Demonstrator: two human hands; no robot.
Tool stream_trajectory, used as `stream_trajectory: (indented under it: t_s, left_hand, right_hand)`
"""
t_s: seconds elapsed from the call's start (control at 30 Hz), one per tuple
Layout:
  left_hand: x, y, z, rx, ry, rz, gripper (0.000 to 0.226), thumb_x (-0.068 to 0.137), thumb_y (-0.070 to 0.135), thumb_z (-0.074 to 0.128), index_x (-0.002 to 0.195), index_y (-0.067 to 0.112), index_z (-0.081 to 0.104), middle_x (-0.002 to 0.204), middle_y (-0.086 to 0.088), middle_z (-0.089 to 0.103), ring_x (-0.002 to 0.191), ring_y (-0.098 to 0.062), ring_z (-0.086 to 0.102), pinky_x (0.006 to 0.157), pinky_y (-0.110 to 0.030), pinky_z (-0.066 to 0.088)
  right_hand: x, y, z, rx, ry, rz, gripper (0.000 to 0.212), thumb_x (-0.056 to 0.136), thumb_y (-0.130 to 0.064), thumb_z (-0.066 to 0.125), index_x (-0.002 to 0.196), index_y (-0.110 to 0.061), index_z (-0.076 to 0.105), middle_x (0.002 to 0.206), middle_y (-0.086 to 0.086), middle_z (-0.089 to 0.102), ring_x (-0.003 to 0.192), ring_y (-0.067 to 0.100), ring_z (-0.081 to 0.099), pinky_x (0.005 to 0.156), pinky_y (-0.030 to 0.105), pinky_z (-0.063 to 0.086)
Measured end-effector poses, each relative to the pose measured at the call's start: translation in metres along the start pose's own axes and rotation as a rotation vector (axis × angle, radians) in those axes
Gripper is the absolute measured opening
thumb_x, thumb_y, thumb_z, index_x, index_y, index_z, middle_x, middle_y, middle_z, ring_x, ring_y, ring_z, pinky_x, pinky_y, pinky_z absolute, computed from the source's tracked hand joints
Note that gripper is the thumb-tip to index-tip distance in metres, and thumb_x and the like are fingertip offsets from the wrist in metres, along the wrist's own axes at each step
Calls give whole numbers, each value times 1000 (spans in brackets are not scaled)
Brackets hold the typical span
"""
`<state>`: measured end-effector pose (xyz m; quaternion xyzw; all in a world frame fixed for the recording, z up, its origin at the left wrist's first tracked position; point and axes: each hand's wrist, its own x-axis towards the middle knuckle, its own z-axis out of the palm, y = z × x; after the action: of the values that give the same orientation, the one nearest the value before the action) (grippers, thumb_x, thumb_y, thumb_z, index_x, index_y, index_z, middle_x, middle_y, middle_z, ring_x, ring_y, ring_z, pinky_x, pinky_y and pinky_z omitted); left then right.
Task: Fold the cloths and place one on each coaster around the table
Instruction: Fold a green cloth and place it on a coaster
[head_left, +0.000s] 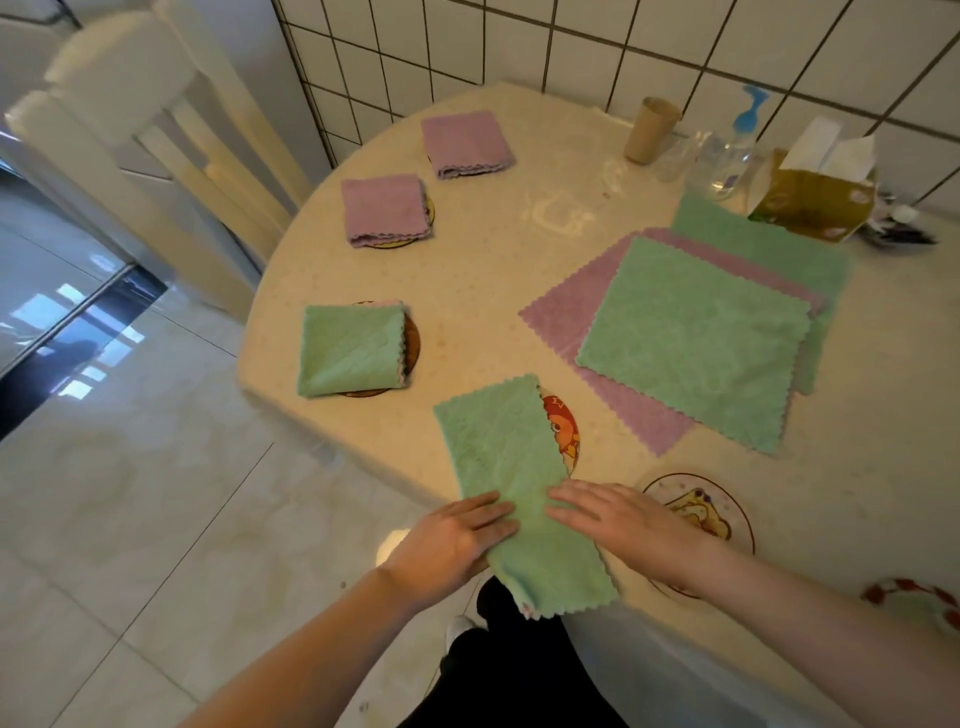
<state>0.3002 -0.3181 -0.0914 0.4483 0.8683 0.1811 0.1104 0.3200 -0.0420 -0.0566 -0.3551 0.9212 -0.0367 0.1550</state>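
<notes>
A green cloth (506, 467), folded into a long strip, lies at the near edge of the round table (519, 270), its near end hanging over the rim. It partly covers a red picture coaster (563, 431). My left hand (457, 535) and my right hand (618, 519) press flat on the strip's near half from either side. Two folded purple cloths (465, 143) (384, 208) and a folded green cloth (350, 348) each sit on a coaster at the left. A bare coaster (727, 499) lies under my right wrist, another coaster (914, 597) at the right edge.
A pile of unfolded green and purple cloths (696, 332) lies at the centre right. At the back stand a paper cup (649, 130), a clear spray bottle (727, 156) and a tissue box (810, 197). A white chair (156, 145) is at the left, tiled wall behind.
</notes>
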Motion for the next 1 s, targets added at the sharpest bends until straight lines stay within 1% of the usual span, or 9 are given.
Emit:
stream_trajectory:
  t_s: [0.1,0.17,0.2,0.3,0.4,0.5,0.63,0.87,1.0]
  left_hand:
    - [-4,4,-4,-177,10,-146,52,97,52,29,130,23,58,133,2,59,126,-17,52,105,-24,39]
    - [-1,8,-14,-341,3,-295,52,95,53,29,133,28,55,134,5,57,126,-9,51,103,-12,30]
    - [2,9,-19,-425,3,-385,42,96,43,37,132,31,56,127,4,63,115,-8,58,97,-10,34]
    - [16,8,-32,-759,72,-703,32,95,16,46,114,34,66,77,4,70,63,-8,63,70,-26,56]
    - [34,2,-43,-1115,242,-946,19,97,26,53,94,16,69,71,8,66,61,-9,63,62,-42,60]
    - [47,-6,-53,-1282,303,-1094,24,98,29,50,97,10,65,79,-6,66,59,-17,66,55,-40,60]
    - [56,-16,-53,-1365,310,-1211,20,99,27,48,100,13,63,89,-10,66,62,-23,70,46,-31,56]
    - [56,-32,-54,-1304,200,-1256,22,95,35,55,102,17,65,89,-14,65,61,-26,68,53,-36,59]
    - [64,-54,-55,-927,258,-1317,28,87,39,63,81,12,59,76,-8,69,65,-26,68,66,-43,59]
  right_hand:
    - [2,11,10,16,-24,18,93,60,17,58,139,-25,34,145,-3,41,132,14,41,102,32,43]
    - [9,17,12,98,-23,28,77,76,6,58,140,-29,31,144,-10,40,131,7,38,108,30,34]
    - [14,21,10,175,-28,61,63,83,-6,58,137,-30,36,140,-13,44,128,5,39,109,30,34]
    - [33,25,-6,556,96,198,32,85,-23,60,117,-27,59,116,-13,58,109,3,51,96,31,45]
    - [54,25,-24,980,167,409,18,92,-27,57,107,-33,62,95,-10,67,90,7,62,74,33,54]
    - [78,30,-25,1007,204,591,17,92,-38,49,93,-25,60,87,7,68,86,25,65,71,47,52]
    - [102,41,-26,876,117,677,22,95,-29,48,79,-15,52,66,-2,55,60,12,50,53,31,37]
    - [106,45,-30,900,62,760,29,92,-21,51,65,-17,40,57,-4,39,52,11,34,49,26,25]
    - [109,43,-30,906,57,778,27,92,-21,51,68,-15,42,60,-2,41,53,10,35,48,23,26]
